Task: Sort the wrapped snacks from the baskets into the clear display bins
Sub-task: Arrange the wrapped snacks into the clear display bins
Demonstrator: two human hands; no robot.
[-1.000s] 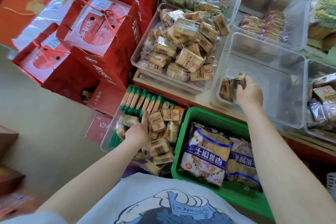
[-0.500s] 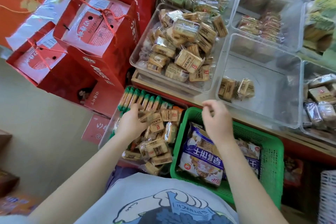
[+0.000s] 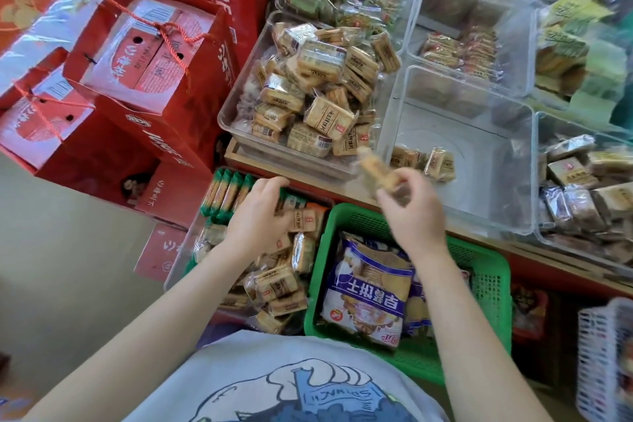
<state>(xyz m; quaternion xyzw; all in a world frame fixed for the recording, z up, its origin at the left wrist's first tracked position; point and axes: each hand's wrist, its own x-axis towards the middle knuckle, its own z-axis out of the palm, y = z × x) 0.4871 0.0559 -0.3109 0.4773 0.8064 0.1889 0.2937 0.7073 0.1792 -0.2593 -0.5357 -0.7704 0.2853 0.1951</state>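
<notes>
Head view: right hand [image 3: 412,212] pinches a wrapped snack [image 3: 376,171]; left hand [image 3: 258,212] grips basket snacks [image 3: 305,219]

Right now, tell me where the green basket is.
Head view, lower centre-right: the green basket sits under the right hand, right of the clear tub of snacks.

A tan wrapped snack [image 3: 378,172], blurred, is pinched in the right hand [image 3: 412,212] at the near-left corner of the nearly bare clear bin [image 3: 479,134], where a few matching packets [image 3: 424,161] lie. At eight o'clock of it, the clear basket [image 3: 185,250] holds jumbled tan packets [image 3: 279,284] under the left hand [image 3: 258,216].
</notes>
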